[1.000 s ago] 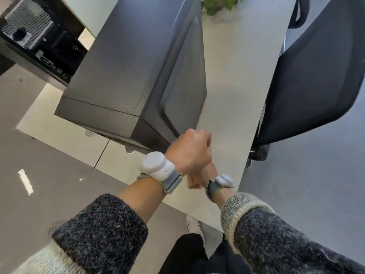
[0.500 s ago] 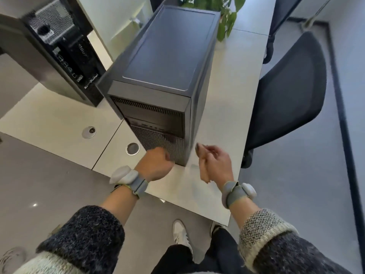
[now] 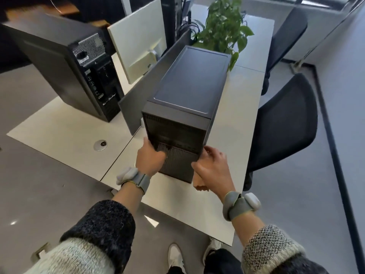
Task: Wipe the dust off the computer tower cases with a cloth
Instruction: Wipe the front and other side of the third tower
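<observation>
Near tower (image 3: 189, 80) upright on the pale tabletop (image 3: 233, 135), close to the near edge, grille turned toward the wearer, clasped at both lower front corners. Left hand (image 3: 151, 158) over the left front edge, fingers curled round it and gripping the case, probably to steady or turn it and bring a fresh face within reach. How far round, hidden by the back of the hand itself. Right hand (image 3: 212, 167) at the right front corner, fingers curled, a tan cloth (image 3: 198, 183) bunched under the palm and poking out below the heel of the hand (small and blurred, so taken for the cloth by colour and place alone). Held there, by the look of it, ready for a pass down the right side or across the front. Hard to say whether cloth or fingertips actually touching the case at that corner. No dust to be made out on the dark top panel at this sharpness. Second tower (image 3: 59, 66) well apart at the far left of the tabletop, rear ports facing this way, its far end cut off by the frame, no hand near it, presumably next in line. Leafy plant (image 3: 223, 30) just behind the near tower. Black chair (image 3: 284, 123) beside the tabletop on the right.
</observation>
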A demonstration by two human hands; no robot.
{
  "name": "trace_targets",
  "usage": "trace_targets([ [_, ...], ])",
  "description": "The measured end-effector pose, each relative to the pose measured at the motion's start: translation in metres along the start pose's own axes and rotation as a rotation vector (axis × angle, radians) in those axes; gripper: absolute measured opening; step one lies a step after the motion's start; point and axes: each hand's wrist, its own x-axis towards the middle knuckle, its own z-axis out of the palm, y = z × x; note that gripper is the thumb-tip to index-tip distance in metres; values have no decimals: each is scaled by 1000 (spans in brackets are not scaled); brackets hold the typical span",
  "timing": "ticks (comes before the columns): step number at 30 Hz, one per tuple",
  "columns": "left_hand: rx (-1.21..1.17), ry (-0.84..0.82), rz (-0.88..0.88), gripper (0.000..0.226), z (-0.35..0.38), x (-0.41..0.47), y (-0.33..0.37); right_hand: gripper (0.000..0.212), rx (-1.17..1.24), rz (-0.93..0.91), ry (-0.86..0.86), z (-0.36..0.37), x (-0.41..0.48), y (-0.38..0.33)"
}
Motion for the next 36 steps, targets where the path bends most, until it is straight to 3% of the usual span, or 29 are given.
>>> trace_targets([
  [5, 119, 35, -51, 48, 7, -12, 15, 53, -13, -98, 84, -14, 7, 3],
  [10, 139, -78, 50, 34, 45, -47, 20, 42, 195, -26, 124, -62, 5, 39],
  [15, 187, -165, 125, 38, 93, -74, 42, 36, 123, -134, 101, -129, 18, 60],
  [19, 323, -205, 194, 33, 125, -89, 67, 32, 117, -172, 186, -161, 31, 82],
  [30, 370, -145, 214, 38, 200, -79, 141, 57, 48, -121, 124, -219, 113, 88],
  [36, 391, -83, 177, 45, 224, -54, 166, 70, 153, -103, 94, -221, 179, 94],
])
